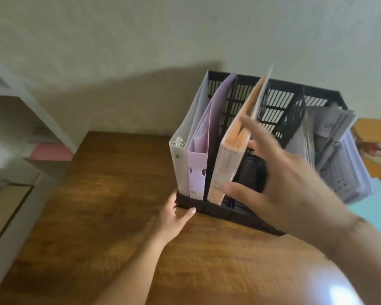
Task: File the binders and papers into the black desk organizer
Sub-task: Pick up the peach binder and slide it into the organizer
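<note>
Black slotted plastic forms the desk organizer [279,106], which stands on the wooden desk [97,205] with its low front lip directly under both hands. The left hand [174,216] rests on the desk with its thumb and fingertips pressed against the organizer's near left corner, bracing it rather than gripping anything. The right hand [279,183] is spread and loose in front of the middle slots, its fingers touching or just off the peach binder [231,150], closed on nothing; motion blur keeps me from telling whether there is real contact. That binder leans with its top tipped away from the right hand, towards the lilac binder [199,150] and the pale grey ring binder [185,133] standing just beyond the left hand's fingertips. Past the right hand, a sheaf of papers and clear sleeves [330,128] sags in the far-side slot, bulging over the edge. The likeliest trouble, as I judge it, is the peach binder sliding or toppling sideways once the right hand leaves, since it stands at a slant. A push there could also shove the light organizer across the smooth wood if the left hand eases off. The overhanging papers look ready to spill should the organizer jolt.
</note>
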### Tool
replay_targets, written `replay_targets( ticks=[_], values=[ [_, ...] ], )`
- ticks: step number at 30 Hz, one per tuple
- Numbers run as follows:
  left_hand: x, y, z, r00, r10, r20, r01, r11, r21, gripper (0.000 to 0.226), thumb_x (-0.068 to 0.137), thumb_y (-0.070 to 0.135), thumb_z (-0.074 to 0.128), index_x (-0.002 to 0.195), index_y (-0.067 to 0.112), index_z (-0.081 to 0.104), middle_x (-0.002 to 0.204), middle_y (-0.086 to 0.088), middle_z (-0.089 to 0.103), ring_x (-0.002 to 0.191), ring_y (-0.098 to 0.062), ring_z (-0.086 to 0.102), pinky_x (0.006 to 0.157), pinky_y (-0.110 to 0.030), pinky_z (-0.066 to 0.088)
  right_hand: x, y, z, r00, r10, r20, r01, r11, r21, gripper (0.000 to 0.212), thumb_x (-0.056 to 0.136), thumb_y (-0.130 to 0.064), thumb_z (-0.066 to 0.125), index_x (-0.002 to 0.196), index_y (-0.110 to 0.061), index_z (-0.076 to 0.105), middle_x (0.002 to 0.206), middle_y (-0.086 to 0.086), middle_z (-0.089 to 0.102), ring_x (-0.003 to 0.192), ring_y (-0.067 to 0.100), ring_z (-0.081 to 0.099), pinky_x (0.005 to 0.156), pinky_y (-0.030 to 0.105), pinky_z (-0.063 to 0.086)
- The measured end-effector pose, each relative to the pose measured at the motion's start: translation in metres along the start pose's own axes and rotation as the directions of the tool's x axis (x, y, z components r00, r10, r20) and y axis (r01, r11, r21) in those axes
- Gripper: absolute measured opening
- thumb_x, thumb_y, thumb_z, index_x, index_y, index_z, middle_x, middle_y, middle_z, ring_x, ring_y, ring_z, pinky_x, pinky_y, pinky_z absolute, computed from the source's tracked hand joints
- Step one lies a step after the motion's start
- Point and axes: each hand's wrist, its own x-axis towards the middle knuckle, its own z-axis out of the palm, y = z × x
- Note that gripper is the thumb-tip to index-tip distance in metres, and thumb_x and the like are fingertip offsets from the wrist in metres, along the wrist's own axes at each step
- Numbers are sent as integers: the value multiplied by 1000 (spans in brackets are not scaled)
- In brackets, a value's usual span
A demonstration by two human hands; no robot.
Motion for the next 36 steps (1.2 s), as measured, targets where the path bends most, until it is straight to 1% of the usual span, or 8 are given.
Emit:
replay_targets(
  ticks=[7,11,15,18,24,30,33,36],
  values=[
    [8,-3,0,999,36,6,-36,999,15,78,88,53,57,151,26,21,154,-3,37,131,-27,50,103,-43,48,31,0,21,995,85,-44,-88,995,-56,61,88,-41,59,135,-35,22,105,4,68,77,16,65,65,23,49],
    [14,-9,-4,998,63,19,-63,998,-10,70,89,48,59,148,28,27,150,-2,45,126,-24,54,102,-42,48,31,-1,21,995,70,76,-63,994,-86,55,94,-27,52,139,-35,19,63,1,60,49,10,55,52,27,50],
    [18,-12,-5,997,75,7,-75,997,11,67,91,43,57,149,24,29,146,-4,49,126,-24,54,101,-37,47,27,11,21,992,52,117,-50,999,-23,39,94,-14,52,125,-33,38,49,-1,50,43,11,48,45,23,43],
    [17,-9,-4,996,89,-13,-88,994,69,64,93,41,55,149,21,30,142,-6,53,125,-25,55,99,-36,47,26,21,18,993,35,112,-41,998,55,36,92,-9,55,116,-33,44,51,-6,56,43,8,47,45,15,39],
    [15,-10,-2,992,116,-45,-102,966,236,66,94,50,47,149,19,29,133,-7,62,118,-25,60,98,-38,47,23,22,42,994,46,101,-63,984,168,39,92,-7,52,108,-41,40,70,10,61,61,25,62,60,44,55],
    [18,-12,-2,995,95,-26,-86,964,253,74,90,57,44,150,17,27,134,-8,61,119,-24,60,96,-38,49,22,23,49,998,21,56,-27,994,102,40,94,-12,53,122,-35,39,57,-2,53,46,2,50,46,11,40],
    [11,-9,-13,997,65,37,-72,969,237,78,88,53,55,151,19,23,140,-8,55,121,-22,58,93,-35,49,5,28,60,998,51,23,-56,962,266,65,92,-26,57,144,-38,19,103,0,70,77,-5,65,70,9,50],
    [5,6,-52,965,262,-7,-260,960,106,80,83,46,67,149,37,23,150,-1,42,129,-17,49,103,-38,44,-7,33,48,994,49,-96,-16,948,317,65,93,-38,49,148,-32,14,144,-5,46,125,5,49,95,30,50]
  ],
)
